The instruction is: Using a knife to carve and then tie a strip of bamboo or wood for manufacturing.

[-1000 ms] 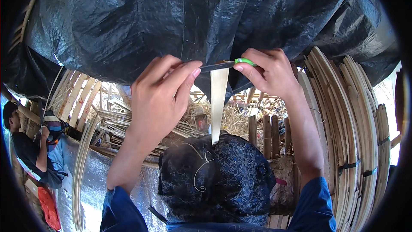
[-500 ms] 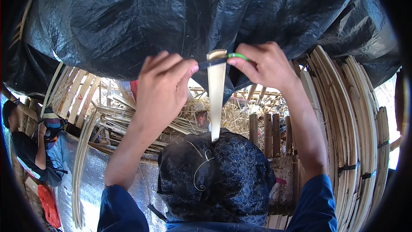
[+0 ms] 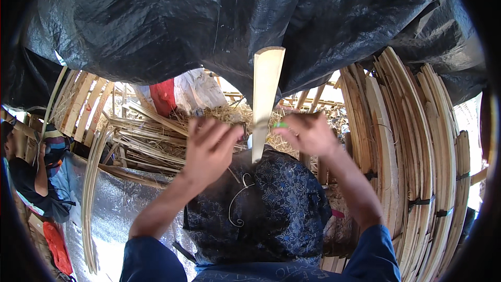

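Two hands are raised at the centre: the left hand [image 3: 209, 143] at nine o'clock of the strip and the right hand [image 3: 308, 131] at three o'clock of it. One pale bamboo strip [image 3: 266, 99] stands upright between them. One small green-handled tool [image 3: 280, 125] shows at the right hand. One black plastic sheet [image 3: 219, 21] spans twelve o'clock. One dark blue patterned cloth [image 3: 271, 209] lies at six o'clock, with one bent wire [image 3: 237, 203] on it. One other person [image 3: 31, 177] sits at nine o'clock. The curved bamboo slats [image 3: 412, 146] stacked at three o'clock are too many and too overlapped to count.
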The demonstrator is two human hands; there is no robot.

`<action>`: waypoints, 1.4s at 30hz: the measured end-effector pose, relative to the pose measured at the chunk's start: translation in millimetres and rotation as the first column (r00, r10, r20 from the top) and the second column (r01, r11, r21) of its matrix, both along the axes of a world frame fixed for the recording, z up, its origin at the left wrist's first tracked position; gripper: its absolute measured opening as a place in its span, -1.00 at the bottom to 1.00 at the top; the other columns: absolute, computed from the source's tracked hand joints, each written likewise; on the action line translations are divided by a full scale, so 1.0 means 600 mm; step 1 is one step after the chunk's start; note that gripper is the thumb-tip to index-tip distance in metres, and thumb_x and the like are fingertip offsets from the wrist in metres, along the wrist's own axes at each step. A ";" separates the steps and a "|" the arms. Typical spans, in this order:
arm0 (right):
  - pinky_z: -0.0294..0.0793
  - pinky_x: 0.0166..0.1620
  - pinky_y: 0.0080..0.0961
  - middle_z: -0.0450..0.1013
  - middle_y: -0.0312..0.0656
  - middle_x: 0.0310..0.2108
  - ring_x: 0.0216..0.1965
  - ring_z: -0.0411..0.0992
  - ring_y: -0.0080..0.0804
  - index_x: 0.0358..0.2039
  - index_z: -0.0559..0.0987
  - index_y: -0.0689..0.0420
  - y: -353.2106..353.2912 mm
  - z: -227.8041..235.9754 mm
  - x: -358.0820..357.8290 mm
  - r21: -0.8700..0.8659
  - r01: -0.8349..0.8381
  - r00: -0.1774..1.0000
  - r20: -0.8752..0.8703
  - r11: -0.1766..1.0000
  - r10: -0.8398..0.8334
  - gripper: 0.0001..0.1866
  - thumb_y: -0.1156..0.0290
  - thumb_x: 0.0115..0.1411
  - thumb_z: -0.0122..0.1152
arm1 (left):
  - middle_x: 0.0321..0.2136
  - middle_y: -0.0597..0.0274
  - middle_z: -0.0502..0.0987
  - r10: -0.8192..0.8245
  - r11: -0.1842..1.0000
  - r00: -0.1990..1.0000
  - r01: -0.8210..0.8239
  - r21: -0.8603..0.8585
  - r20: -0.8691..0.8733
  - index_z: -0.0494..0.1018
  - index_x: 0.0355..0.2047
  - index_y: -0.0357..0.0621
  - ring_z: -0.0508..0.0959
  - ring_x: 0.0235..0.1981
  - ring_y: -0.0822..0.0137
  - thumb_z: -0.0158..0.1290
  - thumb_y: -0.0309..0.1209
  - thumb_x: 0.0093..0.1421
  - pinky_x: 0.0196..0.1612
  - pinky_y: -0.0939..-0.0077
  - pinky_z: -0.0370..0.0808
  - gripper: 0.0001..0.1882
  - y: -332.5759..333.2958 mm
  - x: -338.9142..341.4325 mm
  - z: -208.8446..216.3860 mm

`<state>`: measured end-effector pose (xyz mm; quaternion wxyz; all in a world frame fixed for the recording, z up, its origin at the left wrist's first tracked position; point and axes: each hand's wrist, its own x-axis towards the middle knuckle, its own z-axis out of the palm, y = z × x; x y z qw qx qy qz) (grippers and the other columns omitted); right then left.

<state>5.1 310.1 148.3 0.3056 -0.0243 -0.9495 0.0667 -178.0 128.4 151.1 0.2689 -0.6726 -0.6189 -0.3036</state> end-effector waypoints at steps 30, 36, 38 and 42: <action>0.32 -0.68 -0.38 0.38 -0.27 -0.77 -0.78 0.38 -0.31 -0.55 0.49 0.04 0.069 0.106 -0.057 0.225 -0.017 1.000 -0.008 0.974 0.019 -0.59 -0.01 0.27 0.09 | -0.58 0.24 0.39 -0.057 0.996 0.991 0.065 -0.062 0.122 0.54 -0.40 -0.17 0.42 -0.46 0.24 0.15 -0.53 0.08 -0.28 0.31 0.29 -0.94 0.042 -0.037 0.091; 0.35 -0.67 -0.43 0.38 -0.29 -0.73 -0.75 0.39 -0.38 -0.54 0.46 0.04 0.017 -0.082 -0.016 0.016 -0.020 0.987 0.161 1.000 0.018 -0.60 0.01 0.27 0.10 | -0.53 0.34 0.41 -0.013 0.987 0.988 0.037 -0.155 0.157 0.49 -0.39 -0.08 0.46 -0.43 0.34 0.16 -0.50 0.07 -0.25 0.33 0.32 -0.91 0.004 -0.009 -0.110; 0.27 -0.72 -0.53 0.38 -0.34 -0.72 -0.78 0.30 -0.50 -0.53 0.48 0.04 0.010 -0.121 -0.013 0.048 -0.048 0.996 0.074 0.998 0.044 -0.61 0.01 0.27 0.11 | -0.52 0.38 0.37 -0.012 0.987 0.991 0.033 -0.158 0.133 0.46 -0.39 -0.04 0.44 -0.44 0.40 0.11 -0.48 0.09 -0.27 0.34 0.30 -0.92 -0.003 0.001 -0.137; 0.20 -0.78 -0.63 0.34 -0.36 -0.75 -0.79 0.27 -0.61 -0.52 0.50 0.08 0.015 -0.031 -0.009 0.084 -0.028 0.998 -0.055 0.996 0.033 -0.63 0.05 0.24 0.17 | -0.52 0.39 0.36 -0.032 0.998 0.999 0.033 -0.048 0.032 0.49 -0.34 -0.05 0.37 -0.45 0.35 0.12 -0.50 0.07 -0.30 0.33 0.29 -0.87 0.002 -0.011 -0.021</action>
